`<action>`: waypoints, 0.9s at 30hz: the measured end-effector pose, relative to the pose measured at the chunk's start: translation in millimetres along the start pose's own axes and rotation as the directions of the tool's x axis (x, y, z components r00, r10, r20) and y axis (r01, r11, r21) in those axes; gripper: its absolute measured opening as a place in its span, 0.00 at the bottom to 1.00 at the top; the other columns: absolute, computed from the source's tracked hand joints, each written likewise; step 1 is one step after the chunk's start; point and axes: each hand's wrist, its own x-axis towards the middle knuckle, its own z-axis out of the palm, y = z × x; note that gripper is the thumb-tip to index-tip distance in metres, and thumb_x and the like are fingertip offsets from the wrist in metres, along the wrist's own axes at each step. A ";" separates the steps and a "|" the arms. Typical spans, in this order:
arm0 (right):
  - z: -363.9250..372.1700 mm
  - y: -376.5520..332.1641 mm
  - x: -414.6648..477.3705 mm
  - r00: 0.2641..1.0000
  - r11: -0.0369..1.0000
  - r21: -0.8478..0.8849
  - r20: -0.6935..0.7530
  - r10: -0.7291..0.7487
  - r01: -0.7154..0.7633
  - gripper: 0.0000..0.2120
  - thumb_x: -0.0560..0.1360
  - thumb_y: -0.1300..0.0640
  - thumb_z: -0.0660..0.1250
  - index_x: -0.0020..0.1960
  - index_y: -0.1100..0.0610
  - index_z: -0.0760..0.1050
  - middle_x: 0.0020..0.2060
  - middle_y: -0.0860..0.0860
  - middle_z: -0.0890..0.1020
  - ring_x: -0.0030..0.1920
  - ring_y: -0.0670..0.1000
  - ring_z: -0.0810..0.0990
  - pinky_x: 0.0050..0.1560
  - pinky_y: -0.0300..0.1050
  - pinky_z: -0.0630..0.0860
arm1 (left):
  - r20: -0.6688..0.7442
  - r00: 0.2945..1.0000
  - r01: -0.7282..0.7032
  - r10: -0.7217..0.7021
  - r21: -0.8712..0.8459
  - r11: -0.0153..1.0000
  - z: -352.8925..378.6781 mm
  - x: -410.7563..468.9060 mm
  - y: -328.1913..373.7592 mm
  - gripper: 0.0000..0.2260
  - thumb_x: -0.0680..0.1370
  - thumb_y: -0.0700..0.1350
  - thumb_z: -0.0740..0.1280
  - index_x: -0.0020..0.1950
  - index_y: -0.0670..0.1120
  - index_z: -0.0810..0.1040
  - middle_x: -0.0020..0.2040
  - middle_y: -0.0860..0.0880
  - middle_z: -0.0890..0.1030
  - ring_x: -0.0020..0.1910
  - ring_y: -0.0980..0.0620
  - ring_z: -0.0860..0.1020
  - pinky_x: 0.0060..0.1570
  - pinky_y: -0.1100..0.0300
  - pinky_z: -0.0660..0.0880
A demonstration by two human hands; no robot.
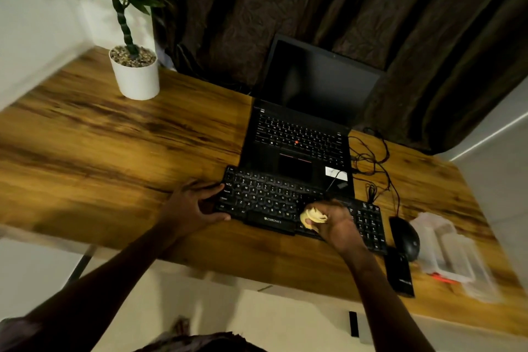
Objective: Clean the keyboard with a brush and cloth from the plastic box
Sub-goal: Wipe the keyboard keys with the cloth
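Head view: wiping step, we judge. Right grip (334, 223) pinches yellow cloth (313, 217) on keyboard (265, 203), front middle; left grip (194, 206) clasps keyboard's left end. Right of keyboard: plastic box (448, 251). Next we need steady strokes across keys.

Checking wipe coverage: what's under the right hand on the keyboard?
A crumpled yellow cloth, gripped by the right hand, lies on the keyboard right of its middle. The keys beneath cloth and hand are covered and cannot be seen.
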 end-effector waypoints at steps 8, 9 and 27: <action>-0.5 18.5 -11.5 0.995 0.999 -0.006 -0.090 0.047 -0.048 0.21 0.70 0.64 0.76 0.57 0.45 0.80 0.55 0.50 0.82 0.56 0.51 0.79 0.60 0.49 0.78 | -0.018 0.999 -0.038 0.038 0.007 0.999 2.7 2.5 -5.1 0.45 0.59 0.82 0.59 0.71 0.60 0.73 0.71 0.59 0.73 0.73 0.49 0.64 0.72 0.46 0.63; 5.7 14.7 -8.9 0.996 0.999 -0.028 -0.082 0.028 -0.031 0.24 0.70 0.66 0.75 0.58 0.44 0.79 0.57 0.49 0.80 0.57 0.50 0.78 0.61 0.49 0.77 | -0.012 0.999 -0.036 0.036 0.005 0.999 1.6 2.2 -3.9 0.46 0.59 0.82 0.60 0.71 0.59 0.72 0.71 0.58 0.72 0.73 0.49 0.64 0.72 0.47 0.62; 67.4 -11.2 -78.6 0.939 0.981 -0.183 -0.343 0.004 -0.071 0.31 0.60 0.63 0.82 0.62 0.61 0.80 0.58 0.59 0.81 0.56 0.62 0.78 0.48 0.49 0.79 | 0.023 1.000 0.001 -0.001 0.002 1.000 0.1 0.5 -2.3 0.49 0.57 0.85 0.54 0.72 0.61 0.69 0.73 0.59 0.70 0.75 0.50 0.60 0.73 0.46 0.61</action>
